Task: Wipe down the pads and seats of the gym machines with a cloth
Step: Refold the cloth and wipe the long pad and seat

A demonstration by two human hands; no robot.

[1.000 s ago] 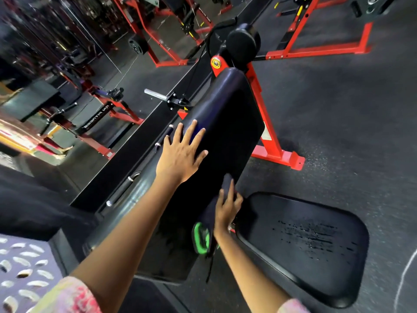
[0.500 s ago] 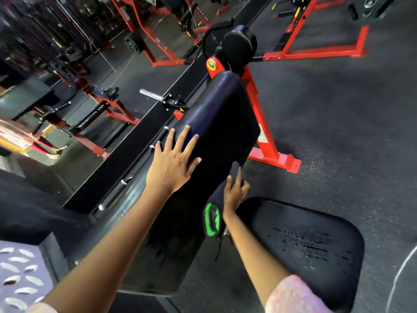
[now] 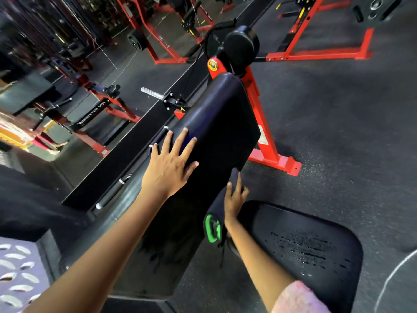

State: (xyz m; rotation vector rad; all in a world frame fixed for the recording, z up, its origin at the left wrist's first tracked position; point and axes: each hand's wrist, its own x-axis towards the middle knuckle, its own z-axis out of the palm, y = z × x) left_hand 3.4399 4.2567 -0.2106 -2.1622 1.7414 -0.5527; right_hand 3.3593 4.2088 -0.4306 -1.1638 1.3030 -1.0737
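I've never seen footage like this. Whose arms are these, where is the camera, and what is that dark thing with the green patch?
No robot here: the camera sits on a person's head, looking forward and down at their own arms in a gym. The left hand rests flat, fingers spread, on a long black pad of a red-framed machine. The right hand presses a dark cloth with a green mark against the pad's right edge, wiping it. To the lower right is the machine's black seat, speckled with what look like wet droplets. More red equipment stands behind on the dark floor.
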